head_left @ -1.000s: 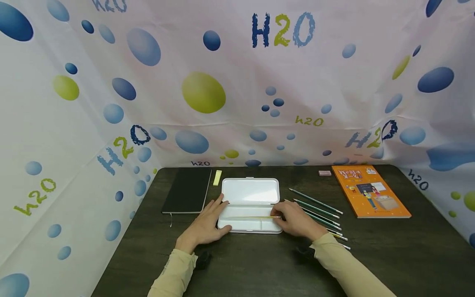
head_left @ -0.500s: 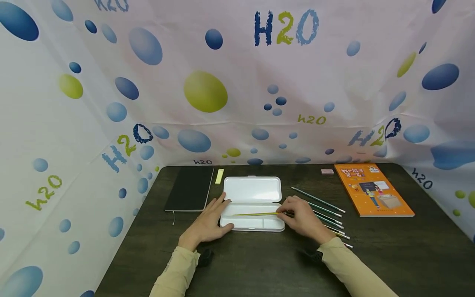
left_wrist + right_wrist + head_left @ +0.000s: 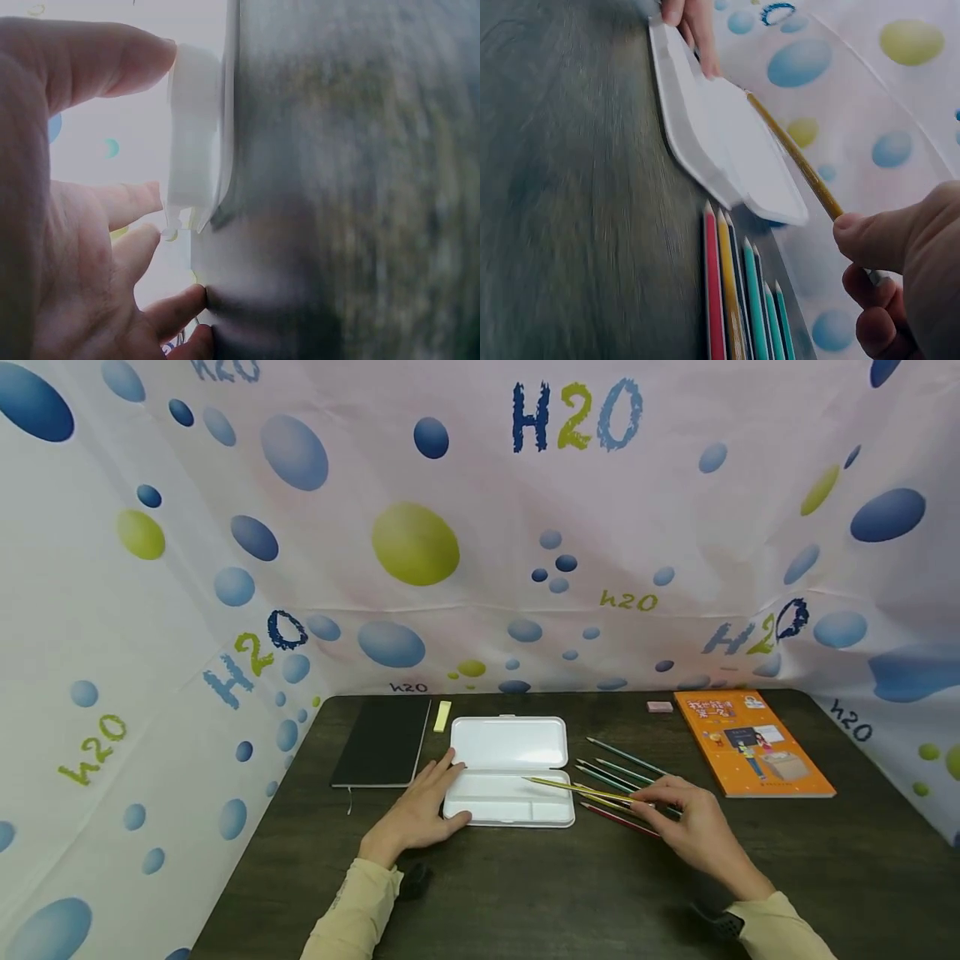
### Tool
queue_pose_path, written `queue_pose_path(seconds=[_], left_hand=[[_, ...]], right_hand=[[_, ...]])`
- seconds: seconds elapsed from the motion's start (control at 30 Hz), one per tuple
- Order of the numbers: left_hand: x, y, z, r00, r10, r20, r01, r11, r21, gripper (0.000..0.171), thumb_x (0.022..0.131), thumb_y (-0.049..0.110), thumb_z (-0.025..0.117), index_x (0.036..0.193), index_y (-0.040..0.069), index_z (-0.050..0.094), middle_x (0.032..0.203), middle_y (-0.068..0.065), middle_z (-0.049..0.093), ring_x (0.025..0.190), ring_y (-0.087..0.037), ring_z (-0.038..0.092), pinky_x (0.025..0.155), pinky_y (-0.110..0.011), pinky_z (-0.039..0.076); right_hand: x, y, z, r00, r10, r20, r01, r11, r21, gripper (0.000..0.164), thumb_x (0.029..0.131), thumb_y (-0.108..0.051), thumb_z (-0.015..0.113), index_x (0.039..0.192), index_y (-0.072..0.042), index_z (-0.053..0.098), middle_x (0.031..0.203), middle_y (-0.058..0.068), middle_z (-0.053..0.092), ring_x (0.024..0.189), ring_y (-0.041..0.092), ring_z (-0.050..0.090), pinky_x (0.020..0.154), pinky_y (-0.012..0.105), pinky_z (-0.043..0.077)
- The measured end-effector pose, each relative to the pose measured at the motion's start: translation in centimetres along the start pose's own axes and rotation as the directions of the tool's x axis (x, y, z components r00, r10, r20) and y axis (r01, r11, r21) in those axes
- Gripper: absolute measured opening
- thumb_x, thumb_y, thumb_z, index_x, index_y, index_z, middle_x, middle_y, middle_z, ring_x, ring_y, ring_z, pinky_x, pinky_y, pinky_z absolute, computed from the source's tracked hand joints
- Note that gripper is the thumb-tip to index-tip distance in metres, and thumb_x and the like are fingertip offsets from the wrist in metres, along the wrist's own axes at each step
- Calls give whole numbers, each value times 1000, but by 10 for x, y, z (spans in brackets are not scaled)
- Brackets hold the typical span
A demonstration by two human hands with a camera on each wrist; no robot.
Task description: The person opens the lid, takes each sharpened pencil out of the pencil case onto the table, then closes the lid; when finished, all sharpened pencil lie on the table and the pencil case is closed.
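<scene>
A white hinged case point(image 3: 491, 820) lies unfolded on the table, its lower half divided into compartments. My left hand point(image 3: 420, 810) spans its left end: thumb at the front rim, fingers spread toward the hinge. The left wrist view has the thumb point(image 3: 112, 64) against the case's side wall point(image 3: 195, 127). My right hand point(image 3: 686, 822) pinches a yellow pencil point(image 3: 570, 786) near its rear end between thumb and fingers. The pencil's tip overlaps the case in the head view. Below it lie several pencils, among them a red pencil point(image 3: 714, 292) and teal ones.
Behind my left hand lie a black notebook point(image 3: 382, 743) and a pale yellow strip point(image 3: 442, 717). A pink eraser point(image 3: 660, 707) and an orange book point(image 3: 753, 747) are at the back right. A patterned cloth point(image 3: 480, 527) hangs behind the dark table point(image 3: 525, 893).
My right hand has moved right, carrying the yellow pencil from over the case's tray to above the loose pencils. The left hand keeps its place at the case.
</scene>
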State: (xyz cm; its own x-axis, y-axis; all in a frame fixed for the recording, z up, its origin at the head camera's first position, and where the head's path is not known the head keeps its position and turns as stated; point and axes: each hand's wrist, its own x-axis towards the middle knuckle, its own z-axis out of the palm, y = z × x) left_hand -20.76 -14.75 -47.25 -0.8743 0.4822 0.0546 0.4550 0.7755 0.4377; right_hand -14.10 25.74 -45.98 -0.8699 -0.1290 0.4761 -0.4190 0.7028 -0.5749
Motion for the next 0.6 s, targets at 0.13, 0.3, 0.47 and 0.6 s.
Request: queue_pose_path(seconds=[0.13, 0.3, 0.47, 0.6], left_hand=[[-3, 0, 0, 1000, -6, 6, 6, 1000, 1, 77, 93, 45, 66, 155, 11, 36, 166, -7, 14, 148, -43, 19, 116, -57, 24], [-3, 0, 0, 1000, 2, 4, -2, 1000, 5, 77, 93, 45, 66, 155, 10, 36, 166, -8, 14, 148, -43, 19, 116, -58, 24], [-2, -1, 2, 1000, 0, 5, 0, 1000, 11, 78, 93, 46, 65, 156, 11, 34, 166, -6, 12, 148, -43, 18, 116, -57, 24], [-2, 1, 1, 1000, -3, -1, 3, 1000, 5, 78, 93, 45, 66, 155, 11, 35, 166, -6, 13, 148, -43, 18, 116, -58, 24]], right_hand=[[-16, 7, -11, 999, 45, -23, -45, 999, -16, 11, 83, -10, 82, 90, -18, 79, 84, -14, 63, 63, 4, 46, 51, 22, 39], [-30, 15, -20, 996, 83, -38, -85, 995, -57, 12, 82, -10, 82, 88, -19, 79, 83, -15, 64, 67, 2, 51, 53, 24, 42], [-41, 19, -29, 994, 97, -57, -101, 992, -73, 13, 81, -11, 83, 87, -22, 79, 84, -15, 65, 72, 0, 55, 57, 23, 44], [-51, 23, -35, 992, 106, -70, -112, 990, -85, 15, 80, -11, 84, 86, -23, 79, 82, -16, 65, 72, -1, 56, 59, 19, 44]])
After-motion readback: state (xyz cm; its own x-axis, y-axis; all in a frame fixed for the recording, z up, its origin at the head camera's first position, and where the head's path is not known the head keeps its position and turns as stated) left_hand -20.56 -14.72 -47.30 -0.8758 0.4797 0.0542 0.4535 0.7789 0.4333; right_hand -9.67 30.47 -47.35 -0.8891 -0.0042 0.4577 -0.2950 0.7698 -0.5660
